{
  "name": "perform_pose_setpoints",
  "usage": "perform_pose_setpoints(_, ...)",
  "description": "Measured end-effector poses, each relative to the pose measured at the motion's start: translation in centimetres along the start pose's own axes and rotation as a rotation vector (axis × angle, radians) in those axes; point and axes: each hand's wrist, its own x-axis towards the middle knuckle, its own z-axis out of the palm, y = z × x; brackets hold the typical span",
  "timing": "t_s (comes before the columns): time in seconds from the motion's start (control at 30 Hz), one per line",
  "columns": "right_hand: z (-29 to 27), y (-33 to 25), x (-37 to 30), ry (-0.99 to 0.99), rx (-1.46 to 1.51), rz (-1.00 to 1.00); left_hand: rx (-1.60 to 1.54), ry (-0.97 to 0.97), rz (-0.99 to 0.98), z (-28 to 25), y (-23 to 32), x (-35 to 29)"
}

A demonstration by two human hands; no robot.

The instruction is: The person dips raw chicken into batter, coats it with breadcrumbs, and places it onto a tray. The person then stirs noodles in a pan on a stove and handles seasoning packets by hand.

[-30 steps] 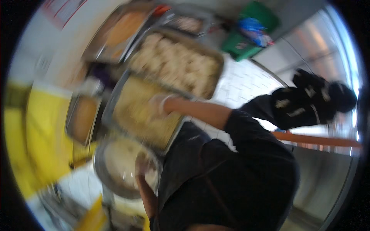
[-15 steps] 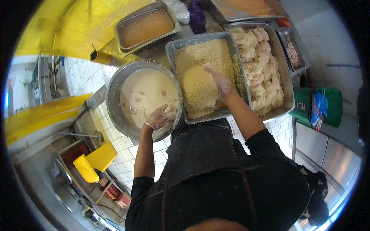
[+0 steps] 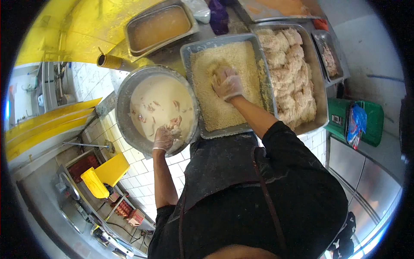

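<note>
Left gloved hand (image 3: pixel 164 138) at near side of round gray tub (image 3: pixel 123 110) of batter (image 3: pixel 159 93), fingers curled by a wet meat piece (image 3: pixel 176 121); cannot tell if gripped. Right gloved hand (image 3: pixel 228 84) palm-down in breadcrumbs (image 3: pixel 222 114) inside gray tray (image 3: pixel 186 60), hold hidden; coated pieces (image 3: pixel 295 80) heaped in metal pan (image 3: pixel 318 122) alongside.

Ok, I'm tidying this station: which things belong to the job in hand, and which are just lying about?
Likely the job: tub, left hand in it; crumb tray, right hand in it; coated pieces.

Seemingly just lying about: purple thing, clear bag, green bin.
</note>
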Motion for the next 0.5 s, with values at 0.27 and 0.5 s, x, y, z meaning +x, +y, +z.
perform_pose_setpoints(0.27, -7.8, 2.1, -0.5, -0.977, -0.113, -0.163, 1.29, 0.06, 0.257, -0.5, 0.7, 0.4)
perform_pose_setpoints(0.5, -15.6, 3.7, -4.7, -0.673, 0.421, 0.067, 1.304, -0.037, 0.416, -2.2, 2.4, -0.1)
